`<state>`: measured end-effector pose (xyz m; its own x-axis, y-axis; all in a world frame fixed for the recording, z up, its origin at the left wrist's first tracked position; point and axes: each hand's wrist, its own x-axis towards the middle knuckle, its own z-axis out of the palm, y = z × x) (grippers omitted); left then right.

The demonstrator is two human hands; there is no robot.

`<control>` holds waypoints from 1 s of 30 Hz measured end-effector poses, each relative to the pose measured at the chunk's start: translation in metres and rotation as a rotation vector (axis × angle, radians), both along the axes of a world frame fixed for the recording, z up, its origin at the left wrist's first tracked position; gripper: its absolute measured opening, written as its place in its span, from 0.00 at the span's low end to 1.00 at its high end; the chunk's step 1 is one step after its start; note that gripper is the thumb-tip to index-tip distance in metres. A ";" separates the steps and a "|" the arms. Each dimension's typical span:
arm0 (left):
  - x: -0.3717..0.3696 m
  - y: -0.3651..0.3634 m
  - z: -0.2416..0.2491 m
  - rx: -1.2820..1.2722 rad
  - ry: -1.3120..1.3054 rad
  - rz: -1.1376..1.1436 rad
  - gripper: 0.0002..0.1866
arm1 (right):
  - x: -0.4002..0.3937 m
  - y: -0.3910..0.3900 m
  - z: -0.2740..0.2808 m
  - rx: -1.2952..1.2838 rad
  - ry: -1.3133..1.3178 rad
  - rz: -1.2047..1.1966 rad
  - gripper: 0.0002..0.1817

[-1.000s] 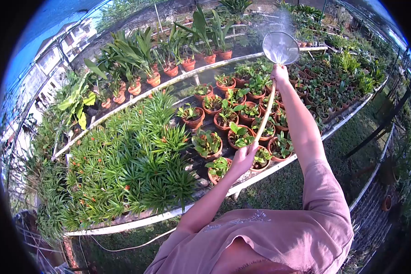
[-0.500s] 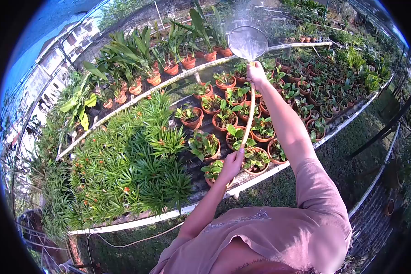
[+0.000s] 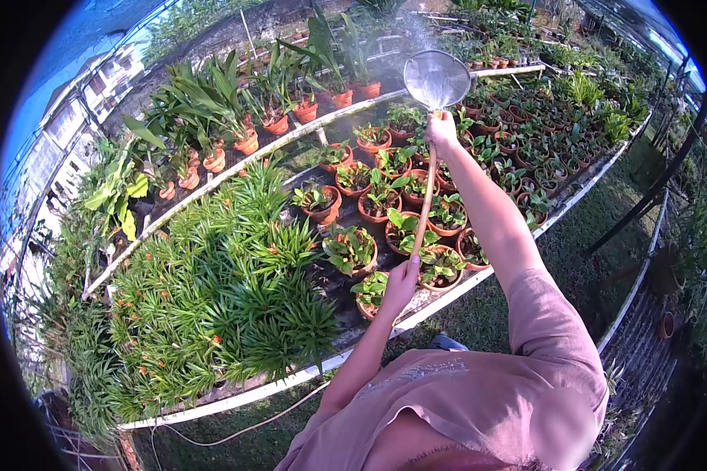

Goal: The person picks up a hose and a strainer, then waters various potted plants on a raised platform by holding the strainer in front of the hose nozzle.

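Observation:
A yellowish hose [image 3: 425, 206] runs upward between my two hands. My right hand [image 3: 441, 130], arm stretched far forward, is closed round its upper end, just below a round, rimmed spray head [image 3: 437, 79]. Water sprays out of the head toward the far plants. Lower down, my left hand [image 3: 401, 282] is wrapped round the hose above the bench's near edge. Beneath the hose stand leafy plants in terracotta pots [image 3: 351, 250]. Below my left hand the hose is hidden.
Dense green plants with orange flowers [image 3: 220, 290] fill the bench's left part. Behind a white rail [image 3: 212, 184] stand taller potted plants [image 3: 247, 141]. The bench's white front edge [image 3: 275, 386] borders grass. A thin hose [image 3: 243, 430] lies there. A dark post [image 3: 652, 192] slants at right.
My right hand and the spray head have shifted slightly right and down in view. The bench and plants appear a little further left, and a bluish shape now shows beside the shirt.

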<state>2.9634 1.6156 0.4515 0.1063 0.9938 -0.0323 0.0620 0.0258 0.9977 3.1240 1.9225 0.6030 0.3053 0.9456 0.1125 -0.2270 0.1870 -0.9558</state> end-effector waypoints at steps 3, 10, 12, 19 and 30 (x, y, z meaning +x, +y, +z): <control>0.014 0.017 0.006 -0.023 0.040 0.030 0.27 | 0.020 0.007 0.008 -0.024 0.034 -0.107 0.08; 0.080 0.055 0.029 -0.005 0.083 -0.066 0.27 | 0.094 0.049 0.020 -0.001 0.008 -0.007 0.12; 0.100 0.070 0.035 0.007 0.089 -0.036 0.28 | 0.118 0.067 0.021 -0.002 0.051 -0.003 0.13; 0.169 0.107 0.058 -0.022 0.250 -0.025 0.30 | 0.180 0.121 0.011 0.001 0.042 0.042 0.11; 0.220 0.129 0.043 -0.086 0.232 0.028 0.29 | 0.229 0.137 -0.007 -0.050 -0.008 0.003 0.11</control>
<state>3.1835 1.7442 0.4945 0.0589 0.9887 -0.1377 0.2876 0.1153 0.9508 3.3525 2.0600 0.5959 0.3013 0.9511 0.0679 -0.2196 0.1385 -0.9657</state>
